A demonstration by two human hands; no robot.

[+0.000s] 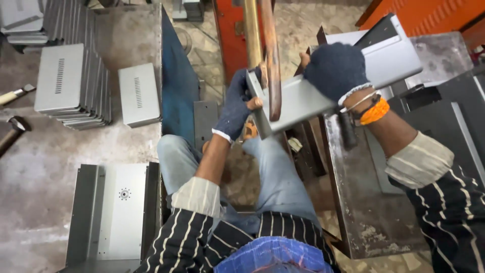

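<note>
I hold a grey bent sheet-metal panel in front of me with both hands, each in a dark blue glove. My left hand grips the panel's left end, with a bare fingertip showing through the worn glove. My right hand clasps its upper edge; orange and white bands circle that wrist. A rusty curved metal arm of a machine comes down across the panel between my hands, next to a brass-coloured rod. My knees in light jeans sit just below.
A stack of grey vented metal covers and one single cover lie on the concrete floor at left, with hammers near the left edge. A flat punched panel lies at lower left. A steel work table stands at right.
</note>
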